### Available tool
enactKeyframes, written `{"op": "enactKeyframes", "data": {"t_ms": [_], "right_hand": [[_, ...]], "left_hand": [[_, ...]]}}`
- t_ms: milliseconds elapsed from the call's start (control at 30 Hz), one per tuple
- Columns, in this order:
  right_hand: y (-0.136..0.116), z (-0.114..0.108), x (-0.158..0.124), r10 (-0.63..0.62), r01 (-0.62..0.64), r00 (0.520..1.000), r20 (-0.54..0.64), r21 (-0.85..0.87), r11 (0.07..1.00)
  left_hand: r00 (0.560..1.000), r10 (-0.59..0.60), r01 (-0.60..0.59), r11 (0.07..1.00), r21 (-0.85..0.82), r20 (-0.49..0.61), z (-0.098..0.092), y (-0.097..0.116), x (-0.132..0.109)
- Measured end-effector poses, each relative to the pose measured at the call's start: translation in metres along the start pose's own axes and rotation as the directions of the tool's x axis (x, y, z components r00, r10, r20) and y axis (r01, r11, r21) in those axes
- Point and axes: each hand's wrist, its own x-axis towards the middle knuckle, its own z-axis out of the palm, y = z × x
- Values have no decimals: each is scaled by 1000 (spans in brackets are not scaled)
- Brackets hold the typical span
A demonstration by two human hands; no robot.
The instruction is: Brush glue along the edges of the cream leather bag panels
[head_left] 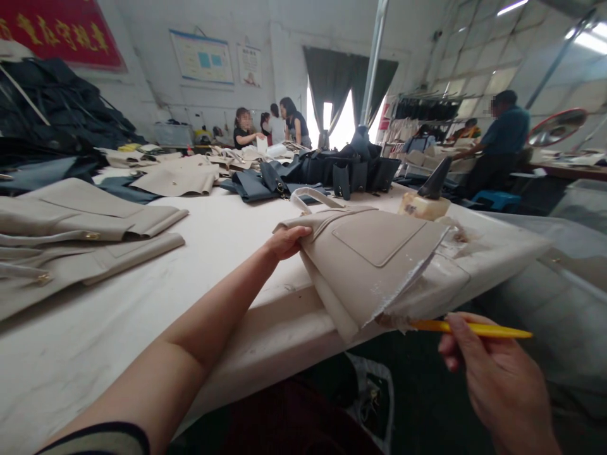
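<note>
My left hand is closed on the upper edge of a beige bag panel that lies over the corner of the white table. The panel has a stitched patch pocket and a frayed white lower edge. My right hand, below the table edge, pinches a thin yellow stick whose left end touches the panel's ragged lower corner.
Folded beige bag pieces are stacked at the left, dark blue bags at the table's far end. A pale block with a dark cone stands beyond the panel. Several people work at the back, and one stands at the right bench.
</note>
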Motion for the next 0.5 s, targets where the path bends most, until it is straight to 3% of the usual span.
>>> {"op": "enactKeyframes", "data": {"t_ms": [100,333,400,500], "right_hand": [[-2,13,10,2,1,999,54,-67,998],[10,6,58,-34,8,992,-120,-213,977],[9,4,53,-36,11,994,-107,-221,975],[-1,7,25,-52,51,999,0,-161,986]], "left_hand": [[999,-32,32,999,-30,8,-2,-3,2],[998,-67,67,996,-56,10,-2,-7,1],[997,-75,75,995,-61,1,-2,-7,1],[997,-83,83,995,-58,-7,-1,-7,1]]}}
